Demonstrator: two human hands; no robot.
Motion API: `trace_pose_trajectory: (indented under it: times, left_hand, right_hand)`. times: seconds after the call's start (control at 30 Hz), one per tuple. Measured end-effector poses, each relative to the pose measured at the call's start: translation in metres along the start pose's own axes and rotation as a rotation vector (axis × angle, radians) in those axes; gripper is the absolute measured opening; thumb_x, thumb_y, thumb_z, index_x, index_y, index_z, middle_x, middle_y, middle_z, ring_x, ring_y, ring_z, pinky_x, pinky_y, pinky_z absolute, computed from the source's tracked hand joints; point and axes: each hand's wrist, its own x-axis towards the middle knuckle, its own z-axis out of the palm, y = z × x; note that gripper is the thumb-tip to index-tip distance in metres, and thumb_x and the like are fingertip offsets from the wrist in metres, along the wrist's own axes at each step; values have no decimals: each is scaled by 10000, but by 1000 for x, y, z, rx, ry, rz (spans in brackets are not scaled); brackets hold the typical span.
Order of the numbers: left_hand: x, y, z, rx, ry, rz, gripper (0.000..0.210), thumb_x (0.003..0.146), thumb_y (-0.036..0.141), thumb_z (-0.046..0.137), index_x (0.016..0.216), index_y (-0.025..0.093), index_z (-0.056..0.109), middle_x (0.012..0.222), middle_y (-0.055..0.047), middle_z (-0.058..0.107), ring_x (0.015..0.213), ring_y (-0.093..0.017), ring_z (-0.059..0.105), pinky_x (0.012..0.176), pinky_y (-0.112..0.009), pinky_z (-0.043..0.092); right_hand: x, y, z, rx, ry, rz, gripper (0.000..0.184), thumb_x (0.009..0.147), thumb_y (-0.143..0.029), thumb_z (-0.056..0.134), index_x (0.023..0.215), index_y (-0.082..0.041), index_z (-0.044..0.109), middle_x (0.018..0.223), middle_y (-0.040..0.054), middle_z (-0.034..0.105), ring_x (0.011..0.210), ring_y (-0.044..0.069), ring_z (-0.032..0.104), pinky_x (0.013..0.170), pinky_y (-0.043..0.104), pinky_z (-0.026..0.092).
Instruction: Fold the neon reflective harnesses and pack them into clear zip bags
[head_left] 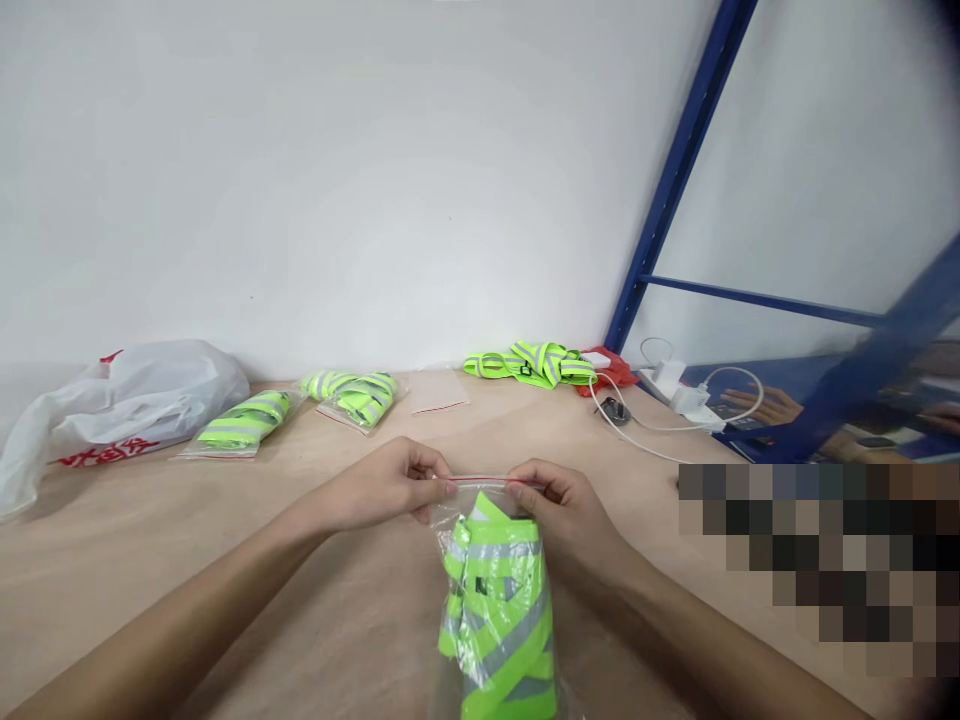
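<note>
A clear zip bag [480, 484] with a red line along its top edge is stretched between my two hands. Inside it lies a folded neon-green reflective strap [502, 620] with silver stripes and a small black buckle. My left hand [394, 485] pinches the bag's top left corner between thumb and fingers. At the top right corner, my right hand [566, 500] pinches the same edge. Whether the seal is closed cannot be told. The bag's lower end runs out of view at the bottom.
Two bagged green straps, one nearer [244, 420] and one farther [364, 398], lie at the back left beside a white plastic bag [165, 390]. A flat clear bag [441, 390] and loose green straps [532, 364] lie by the wall. White cables, a charger [690, 398], a blue frame [667, 190] and another person's hand [765, 405] are at right.
</note>
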Motion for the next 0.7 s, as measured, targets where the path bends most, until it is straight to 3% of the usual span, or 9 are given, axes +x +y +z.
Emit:
trace_pose_trajectory:
  times: [0.23, 0.4, 0.7]
  left_hand:
    - [-5, 9, -7, 218, 133, 82, 301, 864, 427, 610, 712, 167, 620, 661, -1, 606, 643, -140, 538, 574, -236, 354]
    - [-7, 15, 2, 192, 158, 153, 256, 876, 368, 582, 720, 170, 620, 670, 11, 554, 649, -130, 469, 599, -244, 343]
    - [2, 5, 17, 37, 152, 162, 227, 877, 363, 612, 836, 150, 681, 765, -13, 636, 717, -139, 533, 660, -251, 393]
  right_hand:
    - [3, -23, -9, -104, 55, -67, 368, 760, -545, 732, 767, -178, 713, 702, 28, 644, 669, 163, 563, 619, 290, 464]
    - [3, -23, -9, -37, 38, -18, 378, 717, -543, 775, 746, -171, 717, 692, 24, 646, 659, 153, 564, 619, 286, 469]
    - [-1, -24, -2, -8, 20, -1, 401, 717, -557, 771, 695, -171, 665, 628, -1, 583, 597, 126, 503, 572, 269, 424]
